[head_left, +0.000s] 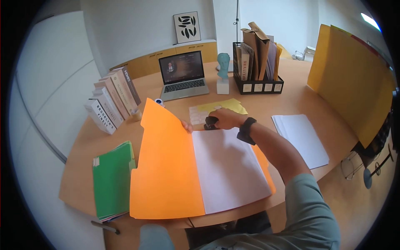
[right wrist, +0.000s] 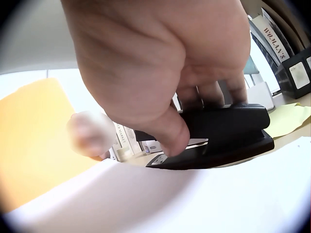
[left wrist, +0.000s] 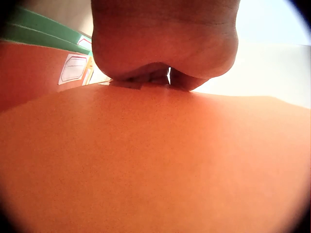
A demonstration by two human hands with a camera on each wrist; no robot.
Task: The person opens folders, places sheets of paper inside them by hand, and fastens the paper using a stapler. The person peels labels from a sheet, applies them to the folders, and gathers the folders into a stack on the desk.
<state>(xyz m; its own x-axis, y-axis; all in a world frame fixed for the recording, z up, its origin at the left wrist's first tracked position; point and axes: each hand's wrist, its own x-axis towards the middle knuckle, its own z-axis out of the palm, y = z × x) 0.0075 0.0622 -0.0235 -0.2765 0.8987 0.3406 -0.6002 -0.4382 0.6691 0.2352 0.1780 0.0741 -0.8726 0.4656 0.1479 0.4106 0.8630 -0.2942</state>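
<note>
An orange file folder (head_left: 166, 175) lies spread at the table's front, its left cover raised. A white stack of paper (head_left: 229, 171) rests on its right side. My left hand (head_left: 187, 126) grips the raised cover near its top inner edge; most of that hand is hidden behind the cover. In the left wrist view the hand (left wrist: 165, 39) bends over the orange surface. My right hand (head_left: 228, 118) holds a black stapler (right wrist: 218, 126) at the paper's top edge. The right wrist view shows the thumb on its near side and the other fingers across its top.
Green folders (head_left: 111, 179) lie at left, below a row of books (head_left: 112, 100). Behind stand a laptop (head_left: 183, 75), a bust (head_left: 223, 68) and a black file box (head_left: 260, 86). Yellow notes (head_left: 225, 106) lie beyond the stapler; white paper (head_left: 300, 139) and a yellow panel (head_left: 350, 79) are at right.
</note>
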